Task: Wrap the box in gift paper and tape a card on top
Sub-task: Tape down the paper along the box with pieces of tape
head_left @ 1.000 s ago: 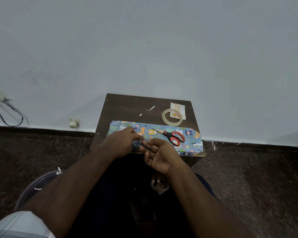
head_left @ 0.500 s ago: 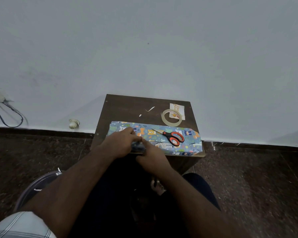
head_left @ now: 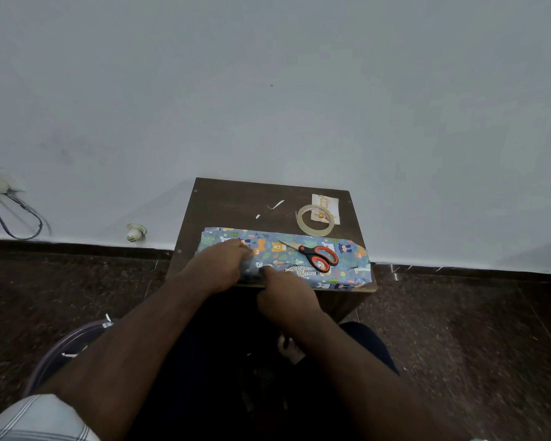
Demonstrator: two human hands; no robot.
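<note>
The box wrapped in blue animal-print gift paper [head_left: 331, 275] lies along the near edge of a small dark wooden table [head_left: 236, 205]. My left hand [head_left: 218, 265] rests on the left part of the wrapped box and presses the paper down with bent fingers. My right hand [head_left: 288, 296] is just right of it at the near edge, a fingertip pressing on the paper seam. Red-and-black scissors [head_left: 318, 256] lie on top of the paper. A roll of clear tape [head_left: 299, 222] sits behind, partly over a small white card [head_left: 326, 203].
Small white paper scraps [head_left: 275, 205] lie on the table's far part. The table stands against a pale wall; a cable [head_left: 19, 218] and a white fitting [head_left: 136, 232] are at the wall's foot on the left. Dark speckled floor surrounds the table.
My right hand was palm up beside the left hand; it has turned over and come down onto the paper seam. My left hand has stayed on the paper.
</note>
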